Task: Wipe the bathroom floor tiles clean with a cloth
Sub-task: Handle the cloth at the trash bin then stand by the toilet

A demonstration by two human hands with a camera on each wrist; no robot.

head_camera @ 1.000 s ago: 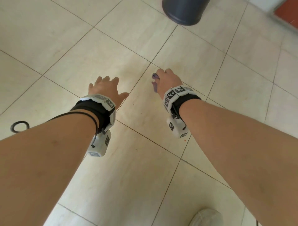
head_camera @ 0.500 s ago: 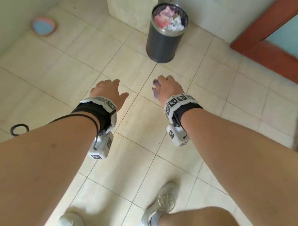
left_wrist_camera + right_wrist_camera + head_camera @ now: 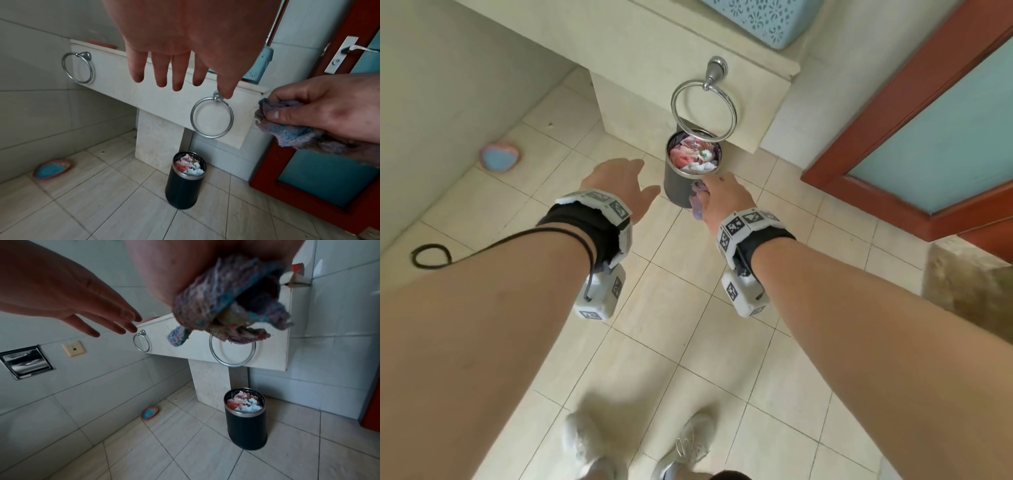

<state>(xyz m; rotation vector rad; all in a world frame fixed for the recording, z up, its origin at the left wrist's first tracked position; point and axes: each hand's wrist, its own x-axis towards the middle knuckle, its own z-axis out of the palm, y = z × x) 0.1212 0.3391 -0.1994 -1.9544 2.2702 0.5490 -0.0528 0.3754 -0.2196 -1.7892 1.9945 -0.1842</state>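
My right hand (image 3: 722, 192) grips a crumpled blue and purple cloth (image 3: 698, 202), held in the air well above the beige floor tiles (image 3: 678, 308). The left wrist view shows the cloth (image 3: 287, 129) bunched in the curled fingers (image 3: 292, 104) with the thumb pressed onto it. In the right wrist view the cloth (image 3: 226, 305) hangs from the palm. My left hand (image 3: 616, 181) hovers beside it, fingers straight and spread (image 3: 166, 73), holding nothing.
A dark round bin (image 3: 685, 171) full of paper waste stands on the floor under a stone counter (image 3: 647, 51) with a chrome towel ring (image 3: 703, 109). A blue soap dish (image 3: 498, 159) lies left by the wall. A red-framed door (image 3: 928, 120) is right.
The view has risen from close to the floor to standing height. Both hands have lifted away from the tiles. The bin, counter and door have come into view; the cloth stays in the right hand.
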